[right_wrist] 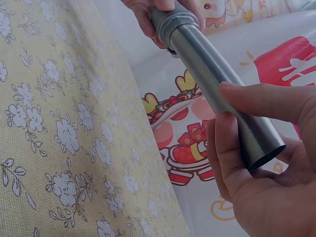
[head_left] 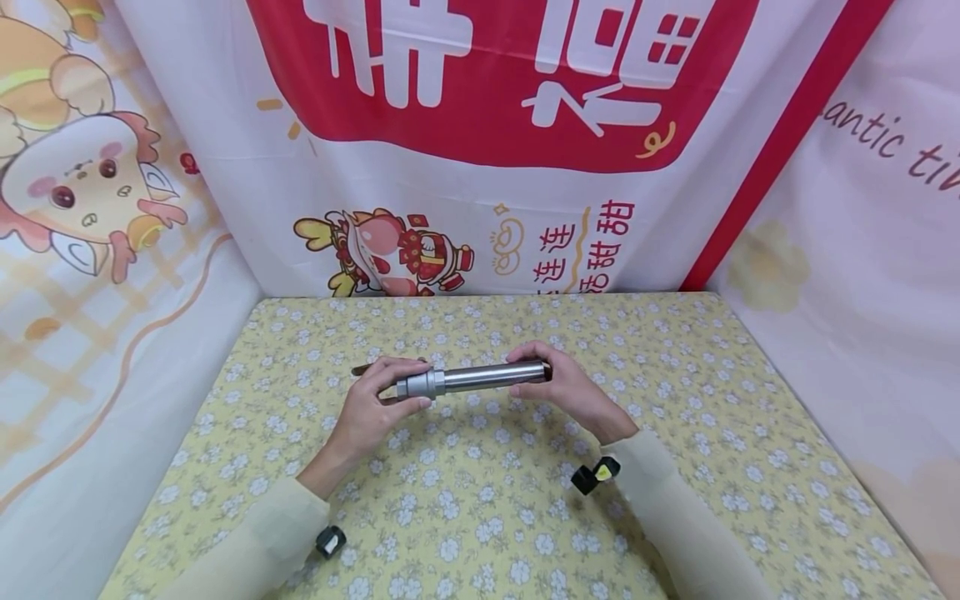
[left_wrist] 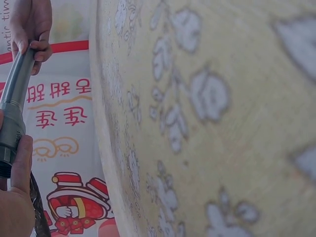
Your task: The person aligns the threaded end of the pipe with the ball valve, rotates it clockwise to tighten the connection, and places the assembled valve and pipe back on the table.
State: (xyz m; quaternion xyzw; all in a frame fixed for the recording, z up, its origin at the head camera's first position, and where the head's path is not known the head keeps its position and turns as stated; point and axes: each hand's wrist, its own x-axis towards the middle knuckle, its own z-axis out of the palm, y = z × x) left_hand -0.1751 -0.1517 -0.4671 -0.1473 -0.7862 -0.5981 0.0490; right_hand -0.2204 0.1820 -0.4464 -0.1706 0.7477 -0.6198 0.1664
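Observation:
A silvery metal pipe [head_left: 487, 377] with a wider grey fitting [head_left: 420, 384] at its left end is held crosswise over the table. My left hand [head_left: 377, 402] grips the fitting, thumb on the near side and fingers on the far side. Around the pipe's right end curl the fingers and thumb of my right hand [head_left: 562, 385]. In the right wrist view the pipe [right_wrist: 212, 69] shows a hollow, open end close to the right palm. A dark, narrow thing [head_left: 362, 369] shows just behind the left hand; its kind is unclear.
A yellow floral cloth [head_left: 450, 517] covers the table. Printed white curtains hang behind [head_left: 480, 192] and along both sides. Small black devices sit at the left cuff [head_left: 331, 542] and the right cuff [head_left: 596, 475].

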